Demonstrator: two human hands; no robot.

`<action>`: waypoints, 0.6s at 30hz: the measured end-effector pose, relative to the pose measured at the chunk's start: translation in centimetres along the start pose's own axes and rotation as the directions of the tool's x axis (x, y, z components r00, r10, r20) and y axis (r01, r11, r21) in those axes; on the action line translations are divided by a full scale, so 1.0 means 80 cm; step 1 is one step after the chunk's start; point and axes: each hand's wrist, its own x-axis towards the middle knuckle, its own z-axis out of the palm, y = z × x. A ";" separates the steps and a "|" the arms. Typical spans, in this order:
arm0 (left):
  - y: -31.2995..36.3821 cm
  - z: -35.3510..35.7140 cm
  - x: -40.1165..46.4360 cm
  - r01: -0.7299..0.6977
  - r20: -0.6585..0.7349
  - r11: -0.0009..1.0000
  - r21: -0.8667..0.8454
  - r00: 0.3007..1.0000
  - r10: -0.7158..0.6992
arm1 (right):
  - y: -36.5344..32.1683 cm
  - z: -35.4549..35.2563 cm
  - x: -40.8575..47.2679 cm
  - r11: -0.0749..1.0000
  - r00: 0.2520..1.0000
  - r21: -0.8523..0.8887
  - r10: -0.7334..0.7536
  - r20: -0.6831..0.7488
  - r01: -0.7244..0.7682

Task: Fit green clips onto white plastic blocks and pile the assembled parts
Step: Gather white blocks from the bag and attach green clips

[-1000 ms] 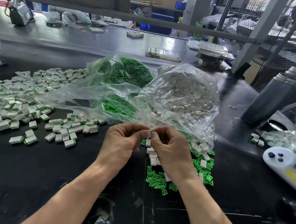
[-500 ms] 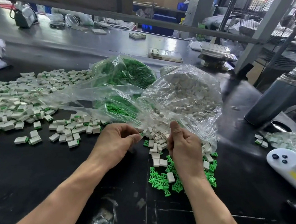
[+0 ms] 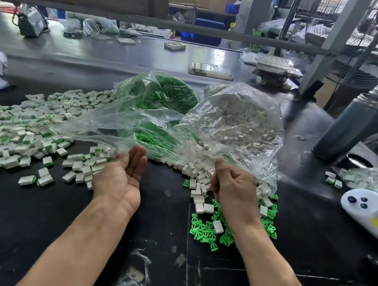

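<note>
— Any readable writing?
— None legible; pile of assembled parts [image 3: 25, 130] far left; bag of white blocks [image 3: 233, 123] centre; green clips [image 3: 207, 232] loose below.
— Hands?
— Left hand [image 3: 119, 178] palm-up, fingers relaxed, empty; right hand [image 3: 234, 187] curled, thumb up; grasp unclear.

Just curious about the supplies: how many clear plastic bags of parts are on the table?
3 that I can make out: a bag of green clips at centre back, a bag of white blocks beside it, and a smaller bag at the right edge, partly cut off.
</note>
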 end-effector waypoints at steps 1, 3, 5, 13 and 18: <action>-0.001 0.001 -0.002 0.040 0.010 0.999 -0.021 0.999 -0.040 | 0.000 0.000 0.000 1.000 1.000 -0.006 0.002 -0.002 -0.002; -0.004 0.002 -0.005 0.089 0.038 0.996 -0.015 0.995 -0.088 | 0.001 0.001 0.000 1.000 1.000 -0.010 0.007 -0.006 -0.007; -0.007 0.002 -0.005 0.101 0.065 0.994 0.047 0.993 -0.103 | 0.001 0.001 0.000 1.000 1.000 -0.013 0.009 -0.005 -0.009; -0.031 0.000 -0.008 -0.127 0.197 0.857 0.499 0.980 0.030 | 0.004 -0.004 0.004 0.998 1.000 -0.056 0.016 -0.022 -0.017; -0.038 -0.004 -0.016 -0.402 0.434 0.554 0.729 0.897 0.081 | 0.005 -0.014 0.005 0.975 1.000 -0.222 -0.014 0.026 0.020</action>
